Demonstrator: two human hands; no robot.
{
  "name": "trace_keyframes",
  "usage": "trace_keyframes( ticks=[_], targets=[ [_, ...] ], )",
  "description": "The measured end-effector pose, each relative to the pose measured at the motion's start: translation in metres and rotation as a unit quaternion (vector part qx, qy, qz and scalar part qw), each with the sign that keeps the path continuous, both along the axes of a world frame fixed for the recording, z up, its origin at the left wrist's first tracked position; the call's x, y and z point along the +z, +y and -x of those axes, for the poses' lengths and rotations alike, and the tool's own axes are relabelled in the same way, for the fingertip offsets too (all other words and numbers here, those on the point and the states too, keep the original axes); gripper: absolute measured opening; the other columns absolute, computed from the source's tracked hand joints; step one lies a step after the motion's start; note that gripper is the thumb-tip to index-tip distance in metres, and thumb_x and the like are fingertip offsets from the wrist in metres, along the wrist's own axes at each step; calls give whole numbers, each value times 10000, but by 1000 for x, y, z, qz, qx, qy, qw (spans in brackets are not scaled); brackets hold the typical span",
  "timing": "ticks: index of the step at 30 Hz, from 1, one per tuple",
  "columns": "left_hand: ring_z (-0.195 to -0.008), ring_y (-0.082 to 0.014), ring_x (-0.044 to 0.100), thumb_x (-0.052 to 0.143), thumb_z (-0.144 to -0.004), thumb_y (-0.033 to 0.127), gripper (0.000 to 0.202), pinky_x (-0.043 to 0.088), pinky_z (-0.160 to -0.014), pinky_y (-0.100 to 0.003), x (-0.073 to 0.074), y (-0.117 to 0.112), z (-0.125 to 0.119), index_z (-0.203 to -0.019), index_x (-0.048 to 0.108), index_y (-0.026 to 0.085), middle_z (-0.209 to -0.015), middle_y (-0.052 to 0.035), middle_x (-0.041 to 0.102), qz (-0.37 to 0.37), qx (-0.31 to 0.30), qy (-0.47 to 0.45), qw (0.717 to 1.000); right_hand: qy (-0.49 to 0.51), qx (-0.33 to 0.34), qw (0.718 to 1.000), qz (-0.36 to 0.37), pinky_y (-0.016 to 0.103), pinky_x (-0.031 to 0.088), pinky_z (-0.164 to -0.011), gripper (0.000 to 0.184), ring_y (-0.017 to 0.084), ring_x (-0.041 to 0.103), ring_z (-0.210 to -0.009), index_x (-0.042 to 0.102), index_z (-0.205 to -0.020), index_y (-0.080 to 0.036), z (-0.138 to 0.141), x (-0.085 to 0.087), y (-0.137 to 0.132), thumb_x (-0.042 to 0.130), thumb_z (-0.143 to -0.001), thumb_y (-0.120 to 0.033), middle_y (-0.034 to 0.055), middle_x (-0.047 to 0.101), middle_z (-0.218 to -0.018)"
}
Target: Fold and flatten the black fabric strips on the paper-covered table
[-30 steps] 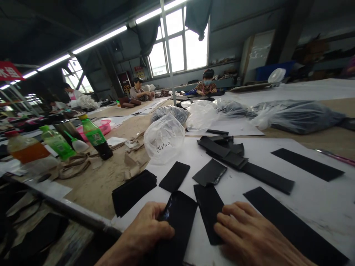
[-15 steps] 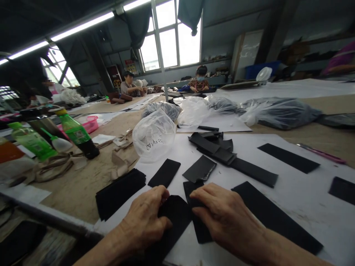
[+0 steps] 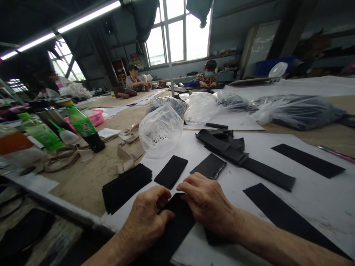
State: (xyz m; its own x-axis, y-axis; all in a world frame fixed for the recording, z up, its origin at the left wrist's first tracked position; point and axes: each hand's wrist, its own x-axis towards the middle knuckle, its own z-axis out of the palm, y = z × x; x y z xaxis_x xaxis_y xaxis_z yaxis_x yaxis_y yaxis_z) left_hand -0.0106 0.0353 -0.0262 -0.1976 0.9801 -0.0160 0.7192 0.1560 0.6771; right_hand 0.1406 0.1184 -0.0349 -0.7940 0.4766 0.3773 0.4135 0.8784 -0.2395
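A black strip of fabric-like material [image 3: 177,225] lies close in front of me on white paper. My left hand [image 3: 148,214] is closed on its left edge, with the thumb on top and the fingers curled. At the strip's far right corner my right hand [image 3: 208,203] is also closed, its fingertips pressed onto the edge. Under my right palm another black piece [image 3: 215,237] is mostly hidden. Just beyond my hands are a small black rectangle [image 3: 171,171] and a dark grey piece [image 3: 208,164]. To the left sits a stack of black pieces [image 3: 126,188].
Overlapping dark strips [image 3: 224,147] lie ahead on the paper, and long black strips [image 3: 307,159] to the right, near pink-handled scissors [image 3: 340,153]. Plastic bags [image 3: 161,131] stand behind. Bottles [image 3: 84,125] and a pink basket [image 3: 97,118] are left. Co-workers [image 3: 208,75] sit across the table.
My right hand has moved left and forward, from the neighbouring black piece onto the far corner of the strip my left hand holds. The camera view has shifted slightly.
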Motion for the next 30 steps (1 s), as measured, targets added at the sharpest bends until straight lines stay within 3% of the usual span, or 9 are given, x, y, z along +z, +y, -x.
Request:
trace_keyframes(
  ticks=[5,12,17,26,30],
  targets=[
    [-690,-156,524,614,-635,192,143,395,-654,-289,-3,-4,0,-778,614,192,-732,3,591,-4,12,4,1000,-63,4,996,-58,261,327,-579,117,165,475,-704,597,-704,-156,3,-3,11,517,-737,-76,55,581,-742],
    [-747,-139,555,609,-682,161,199,421,-697,-263,-6,-7,0,-866,668,210,-778,5,599,-15,-5,-11,1000,-76,74,991,-80,267,311,-584,190,158,433,-709,589,-787,-165,0,0,21,452,-765,-36,43,561,-774],
    [-767,-156,542,573,-710,135,235,420,-705,-287,-8,-5,1,-921,654,198,-788,-13,581,-22,-33,24,999,-75,122,987,-68,262,294,-549,166,146,416,-698,568,-724,-168,-3,0,25,471,-766,-40,18,554,-753],
    [-713,-175,498,449,-737,46,245,427,-623,-312,-24,-12,0,-848,634,162,-767,-58,540,-166,-120,170,964,-114,200,970,-75,286,323,-607,192,146,371,-686,544,-737,-151,-9,2,27,420,-871,-91,16,545,-761],
    [-708,-180,467,402,-725,17,271,410,-607,-316,-26,-11,-1,-824,617,150,-748,-66,537,-189,-148,196,951,-162,220,957,-92,300,310,-601,178,155,398,-744,533,-727,-154,-11,8,28,450,-880,-119,13,552,-805]
  ],
)
